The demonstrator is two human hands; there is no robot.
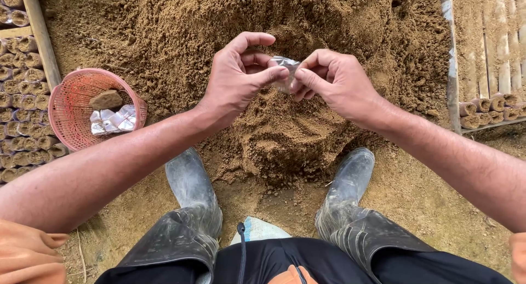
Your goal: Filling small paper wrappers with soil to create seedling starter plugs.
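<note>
A small clear plastic bag (284,70) is pinched between both hands above a heap of brown soil (285,21). My left hand (238,76) grips its left edge with thumb and forefinger. My right hand (334,81) holds the right edge the same way, so the fingertips of both hands nearly touch. Most of the bag is hidden behind the fingers, and whether it holds soil cannot be told.
A pink mesh basket (74,106) lies tilted at the left, holding clear bags and a stone. Rows of soil-filled bags (16,98) stand behind a wooden rail at far left, more (485,106) at right. My two rubber boots (192,180) flank the heap.
</note>
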